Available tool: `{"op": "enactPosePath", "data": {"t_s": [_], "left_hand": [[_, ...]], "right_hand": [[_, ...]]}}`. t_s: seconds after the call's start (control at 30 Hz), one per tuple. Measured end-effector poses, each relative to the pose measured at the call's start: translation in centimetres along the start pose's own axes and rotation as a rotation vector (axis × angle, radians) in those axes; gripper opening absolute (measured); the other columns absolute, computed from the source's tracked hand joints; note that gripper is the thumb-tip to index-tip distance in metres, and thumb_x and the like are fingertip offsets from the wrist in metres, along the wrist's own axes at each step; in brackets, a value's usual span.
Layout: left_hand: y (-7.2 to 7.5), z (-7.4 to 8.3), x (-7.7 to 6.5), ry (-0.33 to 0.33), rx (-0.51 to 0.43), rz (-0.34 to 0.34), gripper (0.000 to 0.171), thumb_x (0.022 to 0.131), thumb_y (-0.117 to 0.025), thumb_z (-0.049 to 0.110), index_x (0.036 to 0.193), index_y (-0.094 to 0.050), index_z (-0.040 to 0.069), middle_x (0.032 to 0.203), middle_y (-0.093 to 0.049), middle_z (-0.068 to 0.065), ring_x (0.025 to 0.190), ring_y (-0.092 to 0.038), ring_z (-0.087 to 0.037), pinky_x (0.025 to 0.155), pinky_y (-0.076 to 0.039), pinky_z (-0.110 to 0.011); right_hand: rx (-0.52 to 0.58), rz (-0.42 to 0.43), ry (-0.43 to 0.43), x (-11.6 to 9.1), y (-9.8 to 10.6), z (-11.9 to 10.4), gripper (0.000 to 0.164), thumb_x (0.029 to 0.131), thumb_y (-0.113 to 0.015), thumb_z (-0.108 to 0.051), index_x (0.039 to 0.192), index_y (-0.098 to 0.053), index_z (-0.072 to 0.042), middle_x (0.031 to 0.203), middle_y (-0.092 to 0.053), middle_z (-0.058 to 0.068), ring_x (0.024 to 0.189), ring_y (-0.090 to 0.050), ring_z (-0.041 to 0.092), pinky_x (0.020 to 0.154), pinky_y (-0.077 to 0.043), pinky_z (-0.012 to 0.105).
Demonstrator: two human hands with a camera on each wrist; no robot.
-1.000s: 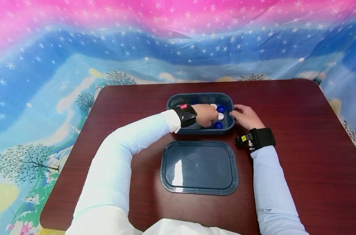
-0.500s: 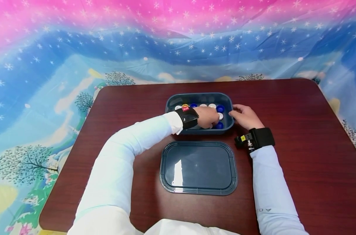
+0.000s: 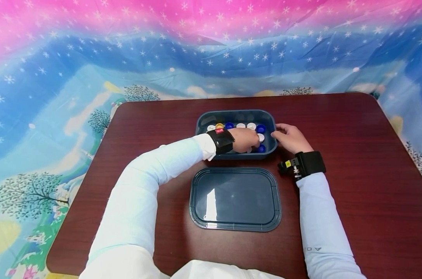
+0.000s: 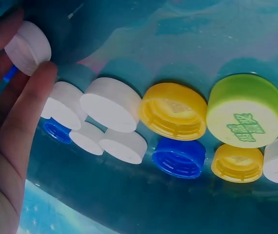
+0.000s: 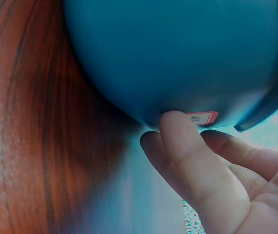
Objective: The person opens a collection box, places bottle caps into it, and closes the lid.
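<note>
In the head view, my left hand (image 3: 245, 140) reaches down inside a dark blue-grey plastic box (image 3: 237, 156). Its thumb and fingers pinch a white bottle cap (image 4: 29, 48), as the left wrist view shows. Beside that hand, bottle caps lie in two rows: white, a yellow cap (image 4: 173, 111), a green cap (image 4: 245, 111) and a blue cap (image 4: 179, 158) among them. My right hand (image 3: 292, 138) grips the box's right end, thumb at the rim. Seen from the right wrist, its fingertips rest on the outer wall (image 5: 178, 58) by a small red-edged sticker (image 5: 201, 118).
A dark flat lid (image 3: 234, 199) lies on the brown table (image 3: 364, 155) in front of the box. A printed cloth (image 3: 211, 58) with snowflakes and trees hangs behind the table and along its sides.
My left hand has moved slightly toward the near side, and more caps along the back show. The blue cap near its fingers has shifted slightly right. My right hand keeps its place.
</note>
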State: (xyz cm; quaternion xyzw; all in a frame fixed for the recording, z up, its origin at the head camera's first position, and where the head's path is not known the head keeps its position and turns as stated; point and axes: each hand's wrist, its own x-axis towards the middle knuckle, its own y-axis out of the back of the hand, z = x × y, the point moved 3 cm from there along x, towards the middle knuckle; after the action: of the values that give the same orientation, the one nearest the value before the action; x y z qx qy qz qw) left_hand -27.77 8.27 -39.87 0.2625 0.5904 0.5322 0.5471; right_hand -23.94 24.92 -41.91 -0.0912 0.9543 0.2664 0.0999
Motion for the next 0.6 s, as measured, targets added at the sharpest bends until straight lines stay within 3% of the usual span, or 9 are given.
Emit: {"op": "enactPosePath", "data": {"t_s": [0.6], "left_hand": [[-0.37, -0.19, -0.31, -0.007, -0.024, 0.011, 0.017, 0.097, -0.058, 0.013, 0.108, -0.071, 0.007, 0.094, -0.063, -0.005, 0.082, -0.057, -0.022, 0.073, -0.044, -0.027]], "right_hand": [[0.003, 0.003, -0.013, -0.02, -0.02, -0.06, 0.056, 0.102, -0.046, -0.026, 0.149, -0.032, 0.002, 0.137, -0.046, 0.025, 0.113, -0.056, 0.037, 0.095, -0.046, 0.049]]}}
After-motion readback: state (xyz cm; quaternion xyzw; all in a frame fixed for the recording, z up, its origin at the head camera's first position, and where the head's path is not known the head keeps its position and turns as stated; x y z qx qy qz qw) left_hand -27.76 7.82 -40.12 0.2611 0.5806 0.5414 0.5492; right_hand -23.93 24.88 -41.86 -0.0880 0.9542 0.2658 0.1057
